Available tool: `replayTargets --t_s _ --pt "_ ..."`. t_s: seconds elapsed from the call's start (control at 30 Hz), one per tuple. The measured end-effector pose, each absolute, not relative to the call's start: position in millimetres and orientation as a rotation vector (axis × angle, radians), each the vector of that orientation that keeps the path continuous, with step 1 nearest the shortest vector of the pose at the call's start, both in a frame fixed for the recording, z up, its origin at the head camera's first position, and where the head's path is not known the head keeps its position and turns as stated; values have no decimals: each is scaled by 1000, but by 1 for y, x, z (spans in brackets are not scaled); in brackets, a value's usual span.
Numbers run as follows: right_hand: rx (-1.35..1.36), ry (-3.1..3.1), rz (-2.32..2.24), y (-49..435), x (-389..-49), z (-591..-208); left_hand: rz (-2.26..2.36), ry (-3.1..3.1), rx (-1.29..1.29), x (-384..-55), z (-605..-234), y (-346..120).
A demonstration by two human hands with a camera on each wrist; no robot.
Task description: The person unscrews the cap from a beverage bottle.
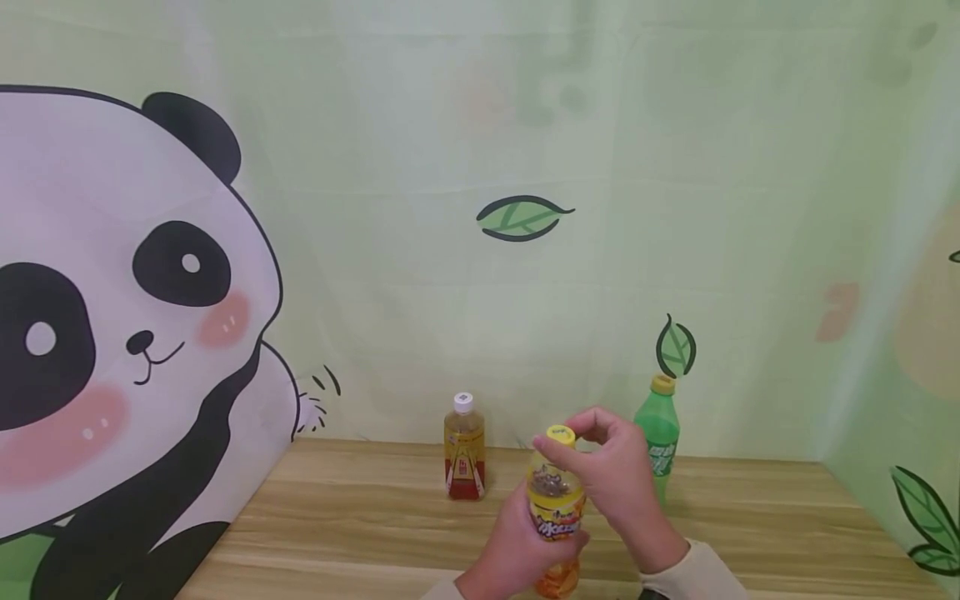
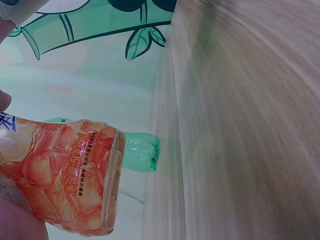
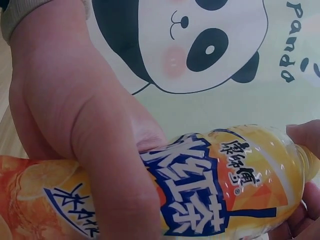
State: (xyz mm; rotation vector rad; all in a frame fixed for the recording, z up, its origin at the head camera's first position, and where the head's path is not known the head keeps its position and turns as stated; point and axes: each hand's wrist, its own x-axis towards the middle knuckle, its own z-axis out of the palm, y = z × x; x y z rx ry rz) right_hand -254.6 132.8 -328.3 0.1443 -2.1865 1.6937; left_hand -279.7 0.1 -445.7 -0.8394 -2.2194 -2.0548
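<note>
An iced tea bottle (image 1: 557, 502) with a yellow cap (image 1: 560, 433) and an orange-yellow label is held up over the table, near upright. My left hand (image 1: 516, 537) grips it round the lower label; in the right wrist view the fingers of that left hand (image 3: 65, 90) wrap across the label. At the top, thumb and fingers of my right hand (image 1: 621, 467) pinch the cap from both sides. Whether the cap has come loose cannot be seen. The left wrist view shows the lower part of the iced tea bottle (image 2: 65, 175), with ice cubes printed on it.
A bottle of dark red drink (image 1: 465, 458) with a white cap stands at the back of the wooden table (image 1: 337, 517). Behind my right hand stands a green soda bottle (image 1: 660, 425) with a yellow cap. A panda-print curtain (image 1: 412, 292) hangs behind the table.
</note>
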Motion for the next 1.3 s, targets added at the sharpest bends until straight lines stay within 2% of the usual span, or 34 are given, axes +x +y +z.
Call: replayTargets --t_s 0.73,1.3 --pt "408 -2229 1688 144 -261 -332 -2045 -2204 -847 -280 -441 -2" --pt "181 -2151 1741 136 -256 -330 -2042 -2196 -863 -280 -442 -1"
